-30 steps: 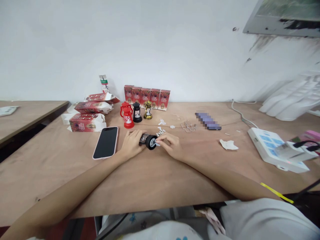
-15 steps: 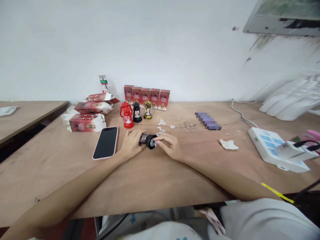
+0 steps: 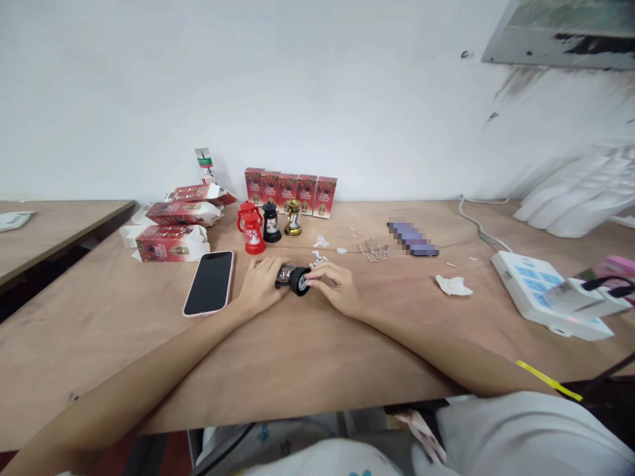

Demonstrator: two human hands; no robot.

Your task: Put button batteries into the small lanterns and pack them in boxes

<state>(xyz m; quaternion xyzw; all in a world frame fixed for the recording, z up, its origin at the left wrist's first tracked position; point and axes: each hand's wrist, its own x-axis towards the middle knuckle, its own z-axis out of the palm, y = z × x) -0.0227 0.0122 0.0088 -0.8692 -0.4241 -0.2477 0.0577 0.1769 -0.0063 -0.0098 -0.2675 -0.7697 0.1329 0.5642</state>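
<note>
My left hand (image 3: 262,285) is wrapped around a small black lantern (image 3: 294,279), which lies on its side with its round base turned toward my right. The clear middle part of the lantern shows between my fingers and the base. My right hand (image 3: 336,288) is at the base, thumb and forefinger pinched together against its open underside. Whatever those fingertips hold is too small and hidden to name. Just behind the lantern several small round cells (image 3: 317,262) and white scraps (image 3: 321,242) lie on the table.
Red lanterns (image 3: 254,237), a black lantern (image 3: 271,223) and a gold lantern (image 3: 293,218) stand behind. Red boxes (image 3: 297,193) line the wall; opened boxes (image 3: 171,243) lie left. A phone (image 3: 209,284), wire handles (image 3: 376,251) and a power strip (image 3: 540,291) are around.
My right thumb and forefinger have shifted slightly and press closer into the lantern's base. The left hand and the lantern stay where they were.
</note>
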